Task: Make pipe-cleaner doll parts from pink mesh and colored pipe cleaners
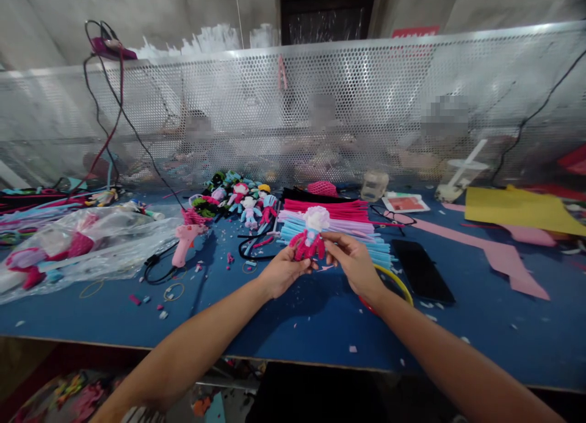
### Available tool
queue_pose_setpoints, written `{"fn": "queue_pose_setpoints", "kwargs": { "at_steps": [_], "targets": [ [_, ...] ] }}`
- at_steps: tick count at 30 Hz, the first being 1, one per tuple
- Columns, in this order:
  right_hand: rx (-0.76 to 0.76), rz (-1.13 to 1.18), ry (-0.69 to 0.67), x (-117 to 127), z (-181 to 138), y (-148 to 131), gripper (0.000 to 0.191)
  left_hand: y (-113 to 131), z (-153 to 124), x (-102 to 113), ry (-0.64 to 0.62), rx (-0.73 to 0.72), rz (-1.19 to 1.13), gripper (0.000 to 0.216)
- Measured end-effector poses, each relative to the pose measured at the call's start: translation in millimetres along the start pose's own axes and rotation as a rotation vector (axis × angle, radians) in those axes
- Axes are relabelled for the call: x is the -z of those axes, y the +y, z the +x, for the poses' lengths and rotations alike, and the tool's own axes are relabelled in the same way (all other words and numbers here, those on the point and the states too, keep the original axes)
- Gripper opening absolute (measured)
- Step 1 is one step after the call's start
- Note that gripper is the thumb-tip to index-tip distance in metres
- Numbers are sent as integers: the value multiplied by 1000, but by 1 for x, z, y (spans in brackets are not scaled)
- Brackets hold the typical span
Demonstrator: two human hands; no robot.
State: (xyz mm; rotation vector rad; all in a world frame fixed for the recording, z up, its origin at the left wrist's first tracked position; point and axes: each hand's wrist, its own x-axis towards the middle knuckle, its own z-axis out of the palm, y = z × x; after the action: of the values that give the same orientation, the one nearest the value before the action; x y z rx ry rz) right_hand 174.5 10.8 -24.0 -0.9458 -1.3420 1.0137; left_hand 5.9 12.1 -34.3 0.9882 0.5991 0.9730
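Doll (314,229) held up over a blue tabletop (293,334)

At the far left, a clear plastic bag (132,243) with pink and lilac pieces inside spreads across the surface. Just beside it sits a pink glue gun (185,243), nozzle facing left. Further right and toward the back lies a heap of small fuzzy figures (245,203).

Left hand (284,271) is partly closed, thumb and fingers pinching the doll's magenta lower limbs from the left. The doll, white and lilac on top with a pale blue middle, stays roughly upright between the hands, in front of the fuzzy stems (329,212). Right hand (354,261) is half curled, its thumb and forefinger against the doll's right side.

A yellow ring (403,285) lies by the right wrist, and a black phone (422,271) just right of that. Pink sheet (508,261) and yellow sheet (517,209) fill the far right.

For movement, a stretch of tabletop dotted with scraps runs between the forearms to the near edge; behind everything, a perforated metal panel (256,112) bounds the back.
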Motion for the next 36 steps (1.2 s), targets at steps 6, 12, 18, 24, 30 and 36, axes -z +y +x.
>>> {"fn": "queue_pose_setpoints", "kwargs": {
  "at_steps": [6,12,18,24,30,36],
  "targets": [
    [-15,-15,-22,1,2,5,33,-2,1,1,33,-72,-95,49],
    [28,-131,41,5,4,12,28,20,-6,-6,107,-57,-164,41],
    [112,-398,-41,5,0,12,25,72,-59,-9,151,-43,-116,42],
    [421,-664,-389,-7,-20,13,23,81,-160,43,592,-282,-192,36],
    [464,-781,-709,-11,-30,14,33,118,-244,130,1294,-805,-346,30],
    [463,-805,-709,-11,-28,16,32,153,-275,192,1383,-814,-301,31]
  ]
}}
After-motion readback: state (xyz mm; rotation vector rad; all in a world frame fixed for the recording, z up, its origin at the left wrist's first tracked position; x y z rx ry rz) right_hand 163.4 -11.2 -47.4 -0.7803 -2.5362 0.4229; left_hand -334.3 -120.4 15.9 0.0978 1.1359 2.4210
